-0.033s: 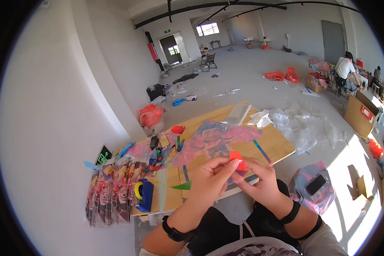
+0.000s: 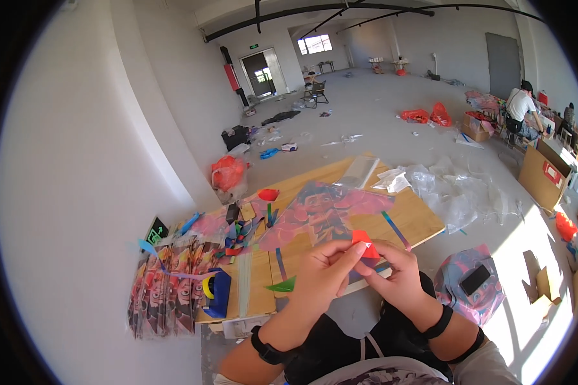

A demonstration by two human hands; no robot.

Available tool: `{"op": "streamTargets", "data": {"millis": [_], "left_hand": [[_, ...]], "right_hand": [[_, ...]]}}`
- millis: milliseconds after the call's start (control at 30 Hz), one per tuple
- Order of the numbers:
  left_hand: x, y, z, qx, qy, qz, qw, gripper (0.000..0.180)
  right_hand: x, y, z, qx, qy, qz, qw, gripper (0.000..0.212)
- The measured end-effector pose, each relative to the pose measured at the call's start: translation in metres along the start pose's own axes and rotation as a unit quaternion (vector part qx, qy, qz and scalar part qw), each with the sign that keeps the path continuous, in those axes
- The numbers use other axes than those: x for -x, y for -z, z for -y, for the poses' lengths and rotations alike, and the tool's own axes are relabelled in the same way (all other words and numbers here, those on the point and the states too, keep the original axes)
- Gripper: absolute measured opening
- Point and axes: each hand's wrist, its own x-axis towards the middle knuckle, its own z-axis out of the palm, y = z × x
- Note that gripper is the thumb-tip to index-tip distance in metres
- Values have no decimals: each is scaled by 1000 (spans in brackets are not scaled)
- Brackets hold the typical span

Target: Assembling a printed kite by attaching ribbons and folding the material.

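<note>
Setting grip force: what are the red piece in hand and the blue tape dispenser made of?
Red piece: perhaps plastic film or coated paper, smooth, given its flat, evenly coloured face and crisp edges. Blue tape dispenser: probably moulded plastic, smooth, given its uniform colour.

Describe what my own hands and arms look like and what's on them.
Your left hand and right hand are ungloved. A black wristband with a buckle-like piece circles the left wrist; a plain black band circles the right, with another black strap nearer the elbow.
</note>
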Motion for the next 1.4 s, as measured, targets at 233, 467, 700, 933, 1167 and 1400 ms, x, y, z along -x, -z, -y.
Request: {"op": "streamTargets", "data": {"millis": [233,467,700,933,1167,1400], "left_hand": [[4,-11,42,102,-4,21,995,34],[-3,6,61,-144,-170,-5,975,29],[-6,9,68,-171,-160,4,972,16],[-6,5,81,-73,-148,-11,986,11],[-7,5,91,-148,-144,-12,978,12],[-8,8,92,-202,-165,-22,965,13]], "right_hand": [[33,5,-10,-194,-189,-50,961,16],[38,19,-14,-244,-280,43,928,19],[51,13,-26,-183,-274,74,941,19],[54,13,-27,-185,-297,126,928,19],[57,1,-40,-263,-265,-15,928,11],[65,5,-49,-213,-320,4,923,7]]}}
